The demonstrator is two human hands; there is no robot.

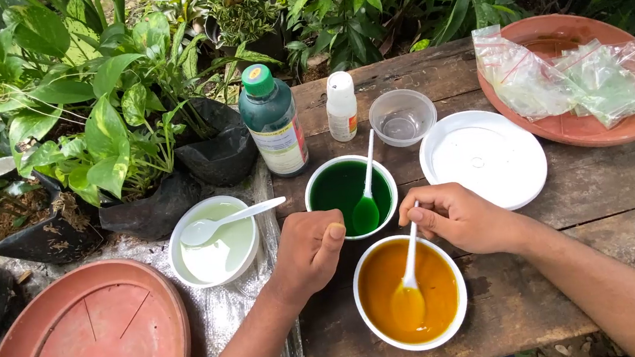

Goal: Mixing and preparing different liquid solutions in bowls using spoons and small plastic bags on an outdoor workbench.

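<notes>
Three white bowls sit before me on the wooden table. Farthest left, beyond a terracotta saucer, the bowl of pale green liquid holds a resting spoon. My left hand is curled into a loose fist, thumb on top, gripping nothing I can see, touching the rim of the bowl of dark green liquid. My right hand pinches the handle of a white plastic spoon dipped in the bowl of orange liquid, nearest me. Further right lie a white lid and a terracotta dish of clear plastic bags.
</notes>
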